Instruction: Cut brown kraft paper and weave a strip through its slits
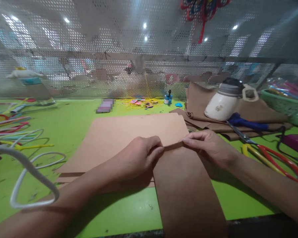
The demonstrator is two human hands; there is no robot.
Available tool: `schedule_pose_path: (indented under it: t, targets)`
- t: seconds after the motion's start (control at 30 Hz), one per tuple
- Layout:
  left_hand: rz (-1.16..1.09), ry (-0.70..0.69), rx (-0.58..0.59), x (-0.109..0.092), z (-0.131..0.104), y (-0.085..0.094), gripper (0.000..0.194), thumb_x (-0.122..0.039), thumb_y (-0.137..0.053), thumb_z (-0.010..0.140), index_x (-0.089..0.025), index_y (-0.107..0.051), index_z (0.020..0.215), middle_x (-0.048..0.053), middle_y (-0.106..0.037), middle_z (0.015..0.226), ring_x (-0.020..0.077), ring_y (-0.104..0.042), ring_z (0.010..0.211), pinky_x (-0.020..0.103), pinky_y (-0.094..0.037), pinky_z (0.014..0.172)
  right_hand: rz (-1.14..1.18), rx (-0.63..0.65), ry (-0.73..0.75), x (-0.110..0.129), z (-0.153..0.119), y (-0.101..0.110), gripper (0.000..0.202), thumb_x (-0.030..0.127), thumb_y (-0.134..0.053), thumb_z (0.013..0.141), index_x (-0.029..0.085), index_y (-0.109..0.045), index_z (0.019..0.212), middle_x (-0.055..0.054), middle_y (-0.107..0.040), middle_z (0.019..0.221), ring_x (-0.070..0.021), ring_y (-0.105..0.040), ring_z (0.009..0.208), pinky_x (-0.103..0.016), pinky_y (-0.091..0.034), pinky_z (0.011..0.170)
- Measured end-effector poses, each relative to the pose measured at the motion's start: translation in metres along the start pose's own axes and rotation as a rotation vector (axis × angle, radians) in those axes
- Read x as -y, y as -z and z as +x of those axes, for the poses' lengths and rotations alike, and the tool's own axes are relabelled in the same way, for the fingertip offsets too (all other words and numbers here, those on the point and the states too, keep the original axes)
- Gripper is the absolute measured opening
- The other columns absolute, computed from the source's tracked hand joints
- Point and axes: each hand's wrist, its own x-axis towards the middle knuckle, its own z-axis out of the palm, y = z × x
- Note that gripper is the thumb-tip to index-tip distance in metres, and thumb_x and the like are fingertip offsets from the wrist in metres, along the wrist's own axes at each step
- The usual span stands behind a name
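A long brown strip of leather-like sheet (pixel 186 191) runs from the table's front edge up to my hands. My left hand (pixel 149 152) pinches the left corner of its far end, thumb against fingers. At the right corner of that same end, my right hand (pixel 206 143) pinches with thumb and fingertips. Between them the strip's edge is raised and looks folded over. Under and behind my hands lies a stack of lighter tan sheets (pixel 129 132), its front edges showing in layers. My left forearm crosses the front of the stack.
To the right are red-and-yellow-handled scissors (pixel 275 158), a blue-handled tool (pixel 250 124), a white bottle (pixel 222 102) on folded brown material (pixel 201 96), and a green basket (pixel 285 102). Looped cords (pixel 22 132) lie left. A small blue bottle (pixel 168 98) stands before the perforated screen (pixel 101 72).
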Motion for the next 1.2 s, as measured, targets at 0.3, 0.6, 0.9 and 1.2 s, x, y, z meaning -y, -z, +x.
schedule_pose_path:
  t: [0.3,0.6,0.9,1.2]
  targets:
    - [-0.066,-0.051,0.028,0.002,0.006,0.005,0.027,-0.032,-0.040,0.091,-0.018,-0.061,0.082,0.001,-0.061,0.070,0.0128,-0.049,0.061,0.024,-0.035,0.055,-0.173,-0.027,0.078,-0.005,0.003,0.001,0.032,0.044,-0.076,0.071,0.014,-0.064,0.066,0.005,-0.045,0.054,-0.0061,-0.034,0.049,-0.023,-0.024,0.047]
    - [-0.254,0.010,0.114,0.011,0.008,0.009,0.032,-0.041,-0.041,0.091,-0.017,-0.058,0.077,0.001,-0.056,0.069,0.0126,-0.044,0.061,0.024,-0.034,0.054,-0.060,0.044,0.054,-0.004,0.003,0.005,0.027,0.041,-0.074,0.073,0.015,-0.069,0.073,-0.002,-0.060,0.068,-0.0131,-0.053,0.062,-0.027,-0.040,0.059]
    - [-0.377,0.098,0.125,0.008,0.000,0.005,0.034,-0.046,-0.043,0.090,-0.017,-0.056,0.077,-0.001,-0.049,0.066,0.0116,-0.040,0.058,0.023,-0.030,0.051,-0.249,0.144,0.096,-0.001,0.008,0.009,0.031,0.043,-0.067,0.081,0.014,-0.062,0.070,0.003,-0.047,0.060,-0.0078,-0.038,0.054,-0.024,-0.028,0.051]
    - [-0.555,0.112,0.172,0.010,0.002,0.007,0.028,-0.042,-0.048,0.087,-0.017,-0.056,0.077,0.000,-0.052,0.068,0.0125,-0.044,0.062,0.024,-0.036,0.055,-0.612,0.163,0.157,0.023,-0.002,0.009,0.044,0.052,-0.056,0.086,0.017,-0.057,0.060,0.002,-0.046,0.055,-0.0106,-0.038,0.054,-0.026,-0.028,0.053]
